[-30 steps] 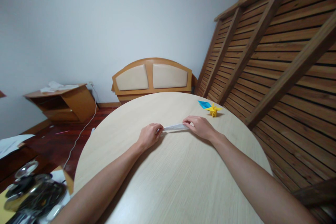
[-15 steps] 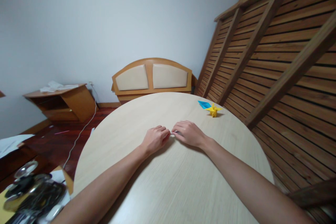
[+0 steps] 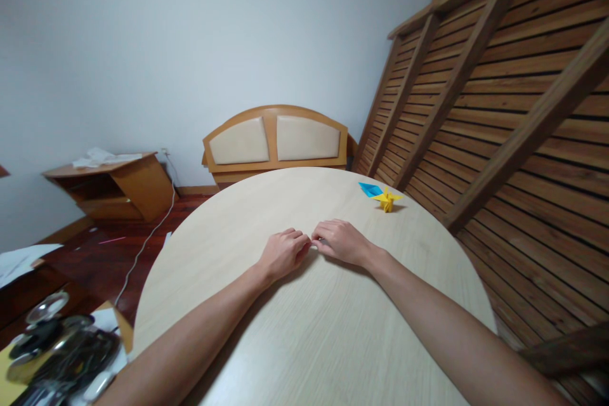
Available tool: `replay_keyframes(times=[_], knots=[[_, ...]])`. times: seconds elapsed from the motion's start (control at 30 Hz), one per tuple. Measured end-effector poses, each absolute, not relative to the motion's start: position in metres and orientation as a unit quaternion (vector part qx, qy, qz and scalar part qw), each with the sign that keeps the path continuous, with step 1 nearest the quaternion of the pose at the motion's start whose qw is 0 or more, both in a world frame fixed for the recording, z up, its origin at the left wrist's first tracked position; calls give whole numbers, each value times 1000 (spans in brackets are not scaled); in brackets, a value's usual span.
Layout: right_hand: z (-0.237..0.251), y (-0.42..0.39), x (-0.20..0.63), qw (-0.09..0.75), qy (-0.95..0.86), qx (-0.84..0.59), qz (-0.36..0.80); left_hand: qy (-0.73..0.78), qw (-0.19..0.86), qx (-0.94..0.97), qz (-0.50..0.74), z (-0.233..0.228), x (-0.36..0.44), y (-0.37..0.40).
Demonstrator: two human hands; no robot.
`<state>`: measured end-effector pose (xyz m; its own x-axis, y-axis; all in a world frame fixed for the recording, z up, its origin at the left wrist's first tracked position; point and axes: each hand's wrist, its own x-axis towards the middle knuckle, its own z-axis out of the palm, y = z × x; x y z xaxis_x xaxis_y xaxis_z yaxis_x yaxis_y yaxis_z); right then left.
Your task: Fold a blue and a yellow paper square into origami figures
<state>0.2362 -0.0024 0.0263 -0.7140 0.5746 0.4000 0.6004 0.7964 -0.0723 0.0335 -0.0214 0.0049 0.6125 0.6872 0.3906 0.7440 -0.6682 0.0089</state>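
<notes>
- Both bare forearms reach forward over the round pale wood-grain table [image 3: 309, 342], converging near its middle; the left hand [image 3: 284, 252] and the right hand [image 3: 340, 241] lie palm down, knuckles up, fingertips almost touching.
- Between those fingertips shows only a sliver of a small pale folded paper [image 3: 314, 241]; it sits directly under the meeting point, equally near both hands; its long axis cannot be told, since the fingers cover nearly all of it.
- Both hands are curled nearly closed, fingertips pinching or pressing the paper against the table; which of the two I cannot tell.
- Farther off to the right, well apart, stand a yellow folded paper figure [image 3: 387, 199] and, just behind it, a blue folded paper piece [image 3: 370, 188].
</notes>
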Motion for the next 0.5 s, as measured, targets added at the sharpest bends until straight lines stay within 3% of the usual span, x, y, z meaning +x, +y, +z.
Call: replay_keyframes(times=[0.5], knots=[[26, 13, 264, 207, -914, -350, -12, -429, 41, -879, -203, 2, 22, -17]])
